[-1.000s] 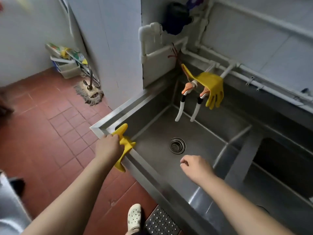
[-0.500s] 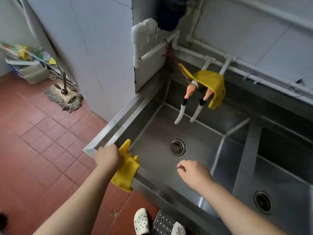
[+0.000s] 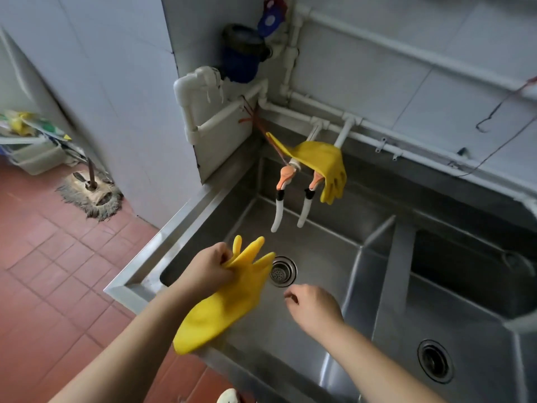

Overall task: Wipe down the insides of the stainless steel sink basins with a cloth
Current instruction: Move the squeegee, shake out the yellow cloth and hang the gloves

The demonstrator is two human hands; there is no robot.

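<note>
Yellow rubber glove (image 3: 225, 298) hangs pinched near its fingers by the left hand (image 3: 207, 270) above the sink (image 3: 186, 216), over its left basin. The right hand (image 3: 315, 311) hovers loosely curled, holding nothing, beside the drain (image 3: 282, 271). A second glove (image 3: 322, 167) drapes over the taps (image 3: 290, 196).

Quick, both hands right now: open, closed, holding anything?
Left hand: grips the yellow rubber glove near its fingers, above the left sink basin.
Right hand: holds nothing, fingers loosely curled, open.
</note>
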